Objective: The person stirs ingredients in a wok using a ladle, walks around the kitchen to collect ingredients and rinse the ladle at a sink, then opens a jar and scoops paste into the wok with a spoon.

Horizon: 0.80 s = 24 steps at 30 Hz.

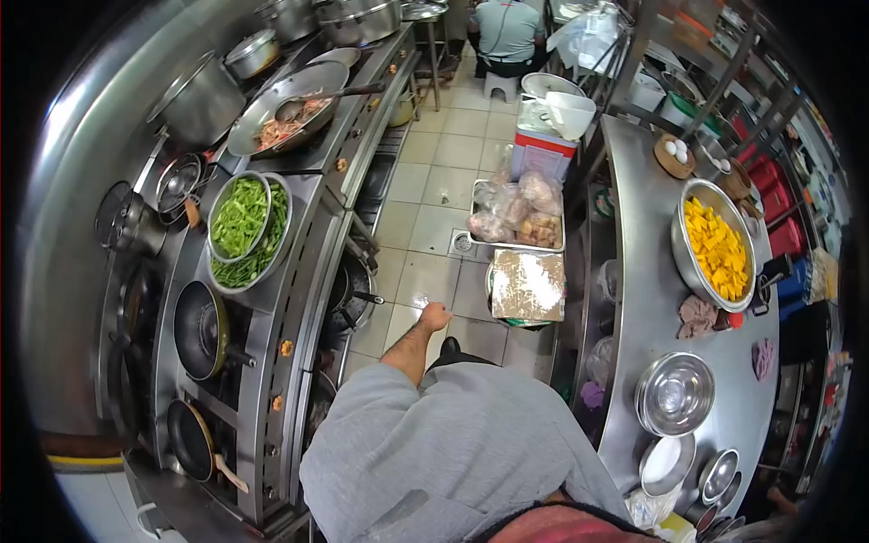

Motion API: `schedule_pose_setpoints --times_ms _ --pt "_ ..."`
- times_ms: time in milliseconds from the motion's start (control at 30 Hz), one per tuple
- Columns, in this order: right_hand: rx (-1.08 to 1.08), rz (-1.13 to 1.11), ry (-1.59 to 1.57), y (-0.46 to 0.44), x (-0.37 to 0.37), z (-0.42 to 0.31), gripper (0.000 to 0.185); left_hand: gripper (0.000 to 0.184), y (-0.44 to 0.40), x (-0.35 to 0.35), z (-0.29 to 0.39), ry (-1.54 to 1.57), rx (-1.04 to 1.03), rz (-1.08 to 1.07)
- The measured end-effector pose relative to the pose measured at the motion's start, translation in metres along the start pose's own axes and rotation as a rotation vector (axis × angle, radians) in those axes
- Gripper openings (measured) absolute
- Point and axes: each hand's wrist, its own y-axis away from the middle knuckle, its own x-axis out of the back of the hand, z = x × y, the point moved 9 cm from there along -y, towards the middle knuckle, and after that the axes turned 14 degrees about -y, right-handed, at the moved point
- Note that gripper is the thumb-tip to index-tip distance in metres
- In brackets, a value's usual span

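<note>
1. One head-worn camera looks from above, forward and down, in a wide, round-edged view that bends straight lines
2. Nearest, at 6 o'clock, is the wearer's shirt (462, 443); the left hand (435, 317) is farther off, near centre
3. Beyond, it faces along the floor (430, 276) towards 12 o'clock, stove (308, 262) at 9, counter (643, 262) at 3

grey shirt (453, 434); cream floor tiles (425, 226), gridded by darker lines; brownish-silver flat package (528, 285) with white glare; red-and-pale cooler (539, 161); bright green vegetables (239, 217); yellow chunks (718, 253); white eggs (675, 151); mauve cloth (763, 359); orange stove knobs (286, 347); black pan (197, 328) with a yellowish outer side
</note>
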Motion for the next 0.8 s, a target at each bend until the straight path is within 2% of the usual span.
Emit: schedule_pose_setpoints --times_ms 67,167,333,467,633,700,800 --pt "-0.006 -0.002 0.000 0.004 0.001 0.002 0.025 0.050 0.011 -0.010 -0.011 -0.148 0.014 -0.161" --pt "-0.006 -0.004 0.012 0.010 0.003 0.004 0.026 0.051 0.021 -0.019 -0.032 -0.166 0.079 -0.215" --pt "0.011 0.026 0.038 0.024 0.025 -0.002 0.028 0.047 0.029 -0.022 -0.045 -0.114 0.089 -0.163" --pt "0.059 0.137 0.041 0.042 0.069 -0.025 0.030 0.044 0.024 -0.015 -0.056 -0.058 0.092 -0.103" --pt "0.226 0.366 -0.146 0.111 0.135 -0.138 0.032 0.043 -0.002 -0.009 -0.076 -0.056 0.104 -0.128" --pt "0.216 0.288 -0.332 0.150 0.124 -0.190 0.032 0.039 -0.013 0.012 -0.077 0.052 0.079 -0.115" --pt "0.075 -0.041 -0.722 0.227 0.047 -0.293 0.035 0.043 -0.047 0.041 -0.102 0.111 0.068 -0.060"
